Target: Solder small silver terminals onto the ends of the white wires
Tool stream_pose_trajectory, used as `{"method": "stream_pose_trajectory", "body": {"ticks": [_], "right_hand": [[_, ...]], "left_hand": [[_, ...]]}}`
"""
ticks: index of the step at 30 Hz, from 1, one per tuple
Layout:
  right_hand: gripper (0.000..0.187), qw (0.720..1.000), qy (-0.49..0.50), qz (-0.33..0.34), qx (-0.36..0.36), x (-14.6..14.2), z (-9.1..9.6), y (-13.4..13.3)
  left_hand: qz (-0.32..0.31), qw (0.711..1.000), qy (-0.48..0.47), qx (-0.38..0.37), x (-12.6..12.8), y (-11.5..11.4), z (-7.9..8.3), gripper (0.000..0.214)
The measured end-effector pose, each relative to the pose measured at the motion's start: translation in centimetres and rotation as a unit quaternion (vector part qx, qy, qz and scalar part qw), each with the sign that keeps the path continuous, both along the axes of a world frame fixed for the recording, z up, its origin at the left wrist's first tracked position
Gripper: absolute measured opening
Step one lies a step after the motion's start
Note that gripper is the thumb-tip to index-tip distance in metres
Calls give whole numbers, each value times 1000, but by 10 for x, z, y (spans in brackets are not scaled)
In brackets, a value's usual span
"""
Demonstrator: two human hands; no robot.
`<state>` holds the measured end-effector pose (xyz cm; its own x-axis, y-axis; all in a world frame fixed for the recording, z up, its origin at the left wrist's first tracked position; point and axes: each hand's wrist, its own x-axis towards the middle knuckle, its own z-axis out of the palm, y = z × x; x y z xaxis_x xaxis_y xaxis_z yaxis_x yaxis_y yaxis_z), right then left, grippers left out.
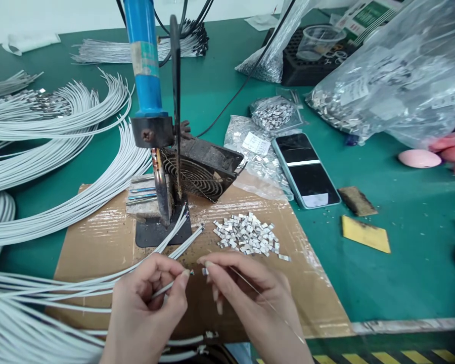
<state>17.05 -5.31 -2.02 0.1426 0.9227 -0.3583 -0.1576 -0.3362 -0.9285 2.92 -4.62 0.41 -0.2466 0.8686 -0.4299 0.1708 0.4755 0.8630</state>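
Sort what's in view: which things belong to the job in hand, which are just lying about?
Likely in the job:
white cable in the left hand
metal tab and thin wire in the right hand
tab pile
soldering iron

Seemingly lying about:
phone
plastic cup
pink oval object

Left hand pinching, fingers curled; right hand pinching, fingertips near left's, apart.

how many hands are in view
2. The left hand is left of centre at the bottom, pinching a white cable; the right hand is beside it, to the right, with a small metal piece at its fingertips.
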Motion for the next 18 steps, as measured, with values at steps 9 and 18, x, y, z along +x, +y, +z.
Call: {"method": "stream_pose_trajectory", "body": {"ticks": [9,18], "right_hand": [[9,999,40,-16,21,-6,-3,2],[12,997,13,-1,73,-8,-7,0]], "left_hand": [[-16,997,-71,-16,-8,8,1,15],[-18,998,-66,9,-7,9,0,11]]}}
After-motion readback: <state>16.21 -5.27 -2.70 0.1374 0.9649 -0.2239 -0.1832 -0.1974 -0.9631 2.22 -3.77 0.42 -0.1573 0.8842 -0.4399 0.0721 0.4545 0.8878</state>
